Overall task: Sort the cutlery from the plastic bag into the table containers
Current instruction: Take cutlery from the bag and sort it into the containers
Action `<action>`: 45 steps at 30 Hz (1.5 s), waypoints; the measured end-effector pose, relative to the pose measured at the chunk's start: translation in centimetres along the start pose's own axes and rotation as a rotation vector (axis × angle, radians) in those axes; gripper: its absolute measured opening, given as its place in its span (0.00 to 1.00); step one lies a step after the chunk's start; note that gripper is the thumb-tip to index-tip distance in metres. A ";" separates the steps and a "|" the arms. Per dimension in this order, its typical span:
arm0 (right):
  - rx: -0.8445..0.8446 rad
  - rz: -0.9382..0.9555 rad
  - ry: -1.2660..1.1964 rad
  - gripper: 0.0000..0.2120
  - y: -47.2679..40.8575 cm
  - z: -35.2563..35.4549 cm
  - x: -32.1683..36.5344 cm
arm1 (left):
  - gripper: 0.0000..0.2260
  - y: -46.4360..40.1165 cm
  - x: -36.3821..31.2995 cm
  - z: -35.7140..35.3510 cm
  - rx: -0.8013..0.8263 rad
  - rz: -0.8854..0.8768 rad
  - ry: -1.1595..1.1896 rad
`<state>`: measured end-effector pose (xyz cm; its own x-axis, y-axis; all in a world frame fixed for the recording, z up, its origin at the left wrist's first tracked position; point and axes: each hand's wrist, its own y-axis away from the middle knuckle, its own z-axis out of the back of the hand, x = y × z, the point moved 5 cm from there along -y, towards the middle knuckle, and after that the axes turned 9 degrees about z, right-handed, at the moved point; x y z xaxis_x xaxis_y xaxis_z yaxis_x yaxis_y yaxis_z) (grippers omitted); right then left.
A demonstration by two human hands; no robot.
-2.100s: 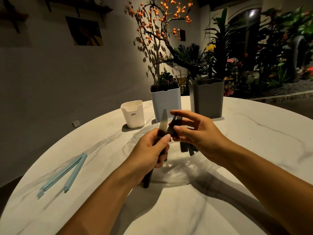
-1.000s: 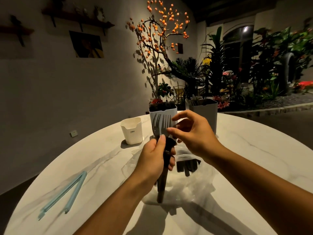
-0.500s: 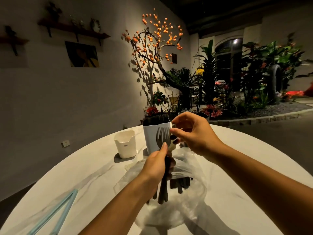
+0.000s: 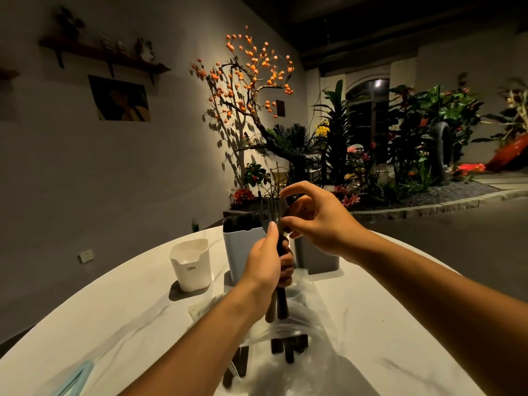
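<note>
Nearest me, the clear plastic bag [image 4: 288, 364] lies crumpled on the white surface [image 4: 114, 315], dark cutlery handles [image 4: 288, 348] showing inside it. Above it, my left hand [image 4: 264, 267] grips a bundle of dark-handled forks [image 4: 271, 215] upright. My right hand [image 4: 317, 221] pinches the top of one piece. Behind them stand a white cup [image 4: 192, 264], a pale blue container [image 4: 243, 252] and a grey container [image 4: 317, 260].

Beyond left fingers [image 4: 273, 228]: light blue container [image 4: 243, 252], grey container [image 4: 315, 260], touching-close. White cup [image 4: 191, 264] further left. Below fingers: plastic bag [image 4: 303, 338]. Right of right fingers [image 4: 288, 222]: bare table [image 4: 400, 324].
</note>
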<state>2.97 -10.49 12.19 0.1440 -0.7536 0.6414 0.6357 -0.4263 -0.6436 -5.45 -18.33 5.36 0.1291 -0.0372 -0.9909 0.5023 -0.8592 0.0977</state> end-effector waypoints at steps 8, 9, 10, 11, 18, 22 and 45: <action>-0.099 -0.040 0.006 0.20 -3.3 2.3 -2.7 | 0.16 -4.5 -1.4 -0.4 -0.021 -0.056 -0.087; -0.105 -0.043 0.002 0.20 -3.6 2.4 -3.0 | 0.17 -5.0 -1.5 -0.5 -0.012 -0.058 -0.081; -0.112 -0.046 0.000 0.20 -3.9 2.4 -3.4 | 0.17 -5.5 -1.7 -0.7 -0.004 -0.059 -0.072; -0.120 -0.049 -0.003 0.20 -4.2 2.5 -3.7 | 0.17 -5.9 -1.8 -0.9 -0.003 -0.059 -0.065; -0.439 0.012 0.105 0.18 -6.5 6.5 -5.5 | 0.15 -9.7 -2.3 1.3 -0.366 -0.171 -0.115; -0.618 0.187 0.473 0.20 -7.3 8.6 -5.7 | 0.11 -11.2 -1.2 2.8 -0.327 -0.146 -0.026; -0.013 0.188 0.195 0.11 -10.5 -4.9 -4.7 | 0.19 -9.5 -1.6 7.5 -0.318 -0.250 -0.046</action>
<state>-8.06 -4.95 13.85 0.1094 -0.9016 0.4185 0.6017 -0.2750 -0.7499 -16.88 -13.91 5.29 -0.0652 0.1239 -0.9902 0.7539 -0.6440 -0.1302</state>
